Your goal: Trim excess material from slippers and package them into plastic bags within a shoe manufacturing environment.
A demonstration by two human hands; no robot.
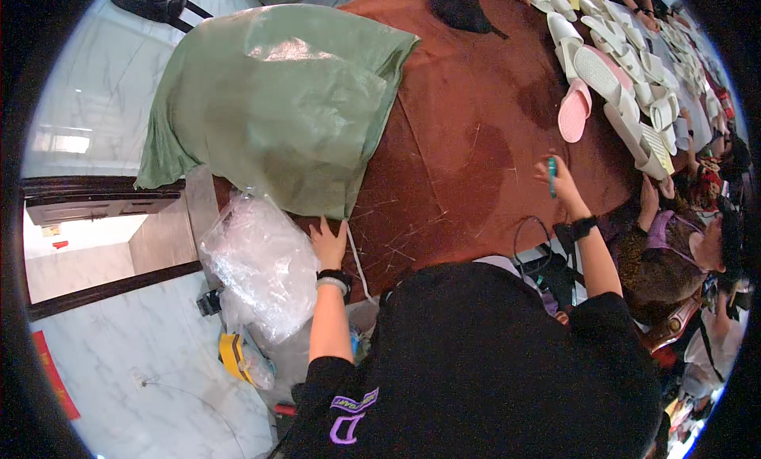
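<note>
My left hand [327, 245], with a band and a pale bracelet at the wrist, rests at the near edge of a large green woven sack [269, 102]. Its fingers are stretched and apart, the tips at the sack's lower hem. Closed around a small slim teal tool [552, 176], my right hand [564, 183] is held over the reddish-brown cloth [468, 174] of the table; the tool's exact kind is hard to make out. Loose thread-like bits [388, 229] are scattered on the cloth between my hands. A pale strip [358, 257] hangs beside my left hand.
Clear plastic wrapping [261, 261] bulges at the left of my left forearm. White slippers [626, 102] and a pink slipper [575, 110] pile up at the right, where other people work. A black cap-like thing [460, 7] lies at the far edge.
</note>
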